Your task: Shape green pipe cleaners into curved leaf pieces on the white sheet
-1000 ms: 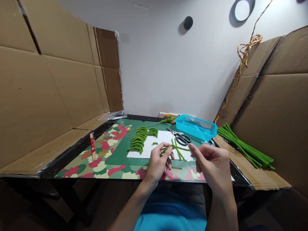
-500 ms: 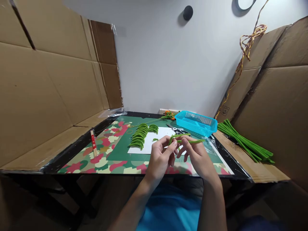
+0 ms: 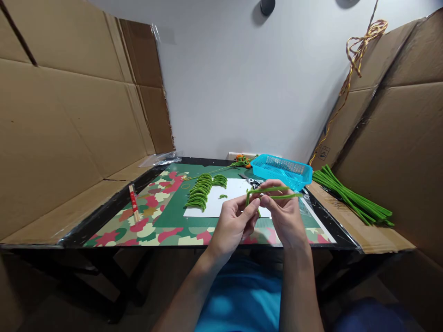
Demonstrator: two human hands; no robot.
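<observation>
Between my hands is a bent green pipe cleaner point(image 3: 273, 189), with two lengths reaching out to the right. My left hand point(image 3: 236, 217) pinches its bent end between thumb and fingers. My right hand point(image 3: 284, 214) is closed on it from the other side, thumb tip close to the left thumb. Behind the hands a white sheet of paper point(image 3: 214, 211) lies on the table. On its left edge curved green pipe-cleaner pieces point(image 3: 199, 193) are lined up in a row, with a shorter group point(image 3: 219, 181) beside them. One small green piece point(image 3: 223, 196) lies alone on the paper.
Scissors point(image 3: 252, 182) lie behind my hands, partly hidden. A blue plastic basket point(image 3: 282, 171) stands at the back right, an orange pipe-cleaner flower point(image 3: 243, 160) beside it. Green pipe cleaners point(image 3: 353, 196) lie bundled on cardboard at right. Wrapped chopsticks point(image 3: 134, 203) lie at left. Cardboard walls flank the table.
My right hand's fingers have closed in on the pipe cleaner, and its two lengths now point out more evenly to the right. The camera view has tilted slightly down.
</observation>
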